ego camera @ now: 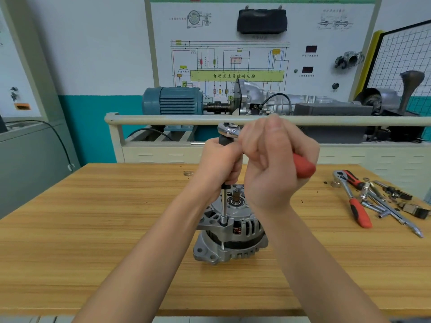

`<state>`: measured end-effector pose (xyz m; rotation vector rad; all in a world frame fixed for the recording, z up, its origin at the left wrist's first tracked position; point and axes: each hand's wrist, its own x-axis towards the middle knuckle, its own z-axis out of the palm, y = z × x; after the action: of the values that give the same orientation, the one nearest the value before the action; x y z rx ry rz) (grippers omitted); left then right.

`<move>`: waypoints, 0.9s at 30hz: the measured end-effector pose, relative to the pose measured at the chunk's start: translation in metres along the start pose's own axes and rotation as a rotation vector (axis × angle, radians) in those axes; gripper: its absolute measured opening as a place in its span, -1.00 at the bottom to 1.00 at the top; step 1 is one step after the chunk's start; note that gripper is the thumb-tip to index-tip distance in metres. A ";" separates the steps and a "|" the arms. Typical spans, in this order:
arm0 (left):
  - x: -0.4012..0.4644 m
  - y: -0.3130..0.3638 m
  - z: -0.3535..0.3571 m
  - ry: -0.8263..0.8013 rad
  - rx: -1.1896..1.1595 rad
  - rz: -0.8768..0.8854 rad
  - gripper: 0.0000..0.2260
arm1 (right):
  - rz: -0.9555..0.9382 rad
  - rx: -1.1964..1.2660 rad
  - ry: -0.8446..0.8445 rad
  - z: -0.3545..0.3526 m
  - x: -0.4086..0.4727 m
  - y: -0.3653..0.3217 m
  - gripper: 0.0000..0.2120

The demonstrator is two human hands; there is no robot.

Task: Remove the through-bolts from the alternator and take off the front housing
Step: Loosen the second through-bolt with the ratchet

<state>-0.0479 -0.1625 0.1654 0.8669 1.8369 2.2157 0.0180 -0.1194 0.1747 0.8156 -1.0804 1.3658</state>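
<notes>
Directly below both hands, the alternator [229, 231] stood on end on the wooden bench [93, 229], front housing [233, 213] uppermost. A long extension bar [224, 201] ran down from the left hand to a socket [224, 222] seated on a through-bolt at the housing's near-left edge. By the look of it the bolts were being loosened, the housing not yet lifted. The next move probably called for a steady swing of the handle with the bar kept upright, so the socket would not slip off.

The left hand [220, 164] was curled tightly round the dark top of the bar, steadying it. The right hand [272, 164] was wrapped round the red handle of the ratchet [229, 130], whose chrome head showed just beyond the left hand's knuckles.

Well to the right of the right hand lay a spare ratchet [352, 197] among loose tools [391, 203].
</notes>
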 end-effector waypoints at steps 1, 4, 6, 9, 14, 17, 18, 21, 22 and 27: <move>0.000 0.000 -0.001 -0.036 -0.007 0.002 -0.56 | 0.018 0.066 0.004 -0.002 0.004 0.001 -0.64; 0.000 0.000 -0.008 -0.163 -0.037 -0.004 -0.52 | 0.160 0.334 0.040 -0.017 0.015 0.004 -0.58; 0.000 0.002 -0.013 -0.265 -0.057 -0.015 -0.57 | 0.335 0.535 0.127 -0.030 0.023 0.007 -0.53; 0.001 0.007 -0.018 -0.413 -0.108 -0.046 -0.68 | 0.595 0.836 0.276 -0.043 0.036 0.020 -0.55; 0.005 0.007 -0.015 -0.410 -0.127 -0.105 -0.59 | 0.771 1.042 0.413 -0.049 0.045 0.046 -0.55; 0.005 0.004 -0.011 -0.309 -0.099 -0.091 -0.52 | 0.735 1.000 0.413 -0.047 0.044 0.043 -0.55; 0.004 0.003 -0.009 -0.271 -0.093 -0.073 -0.52 | 0.711 0.964 0.408 -0.046 0.043 0.038 -0.55; 0.003 0.002 -0.005 -0.146 -0.069 -0.033 -0.55 | 0.573 0.757 0.302 -0.040 0.035 0.021 -0.52; 0.003 0.001 -0.004 -0.111 -0.060 -0.023 -0.53 | 0.484 0.650 0.229 -0.036 0.030 0.016 -0.51; -0.003 0.002 0.001 0.000 -0.027 0.019 -0.47 | 0.057 0.191 0.004 -0.004 0.003 0.002 -0.63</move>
<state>-0.0443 -0.1640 0.1661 0.8825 1.8020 2.2464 0.0159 -0.1143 0.1761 0.9263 -0.9872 1.5345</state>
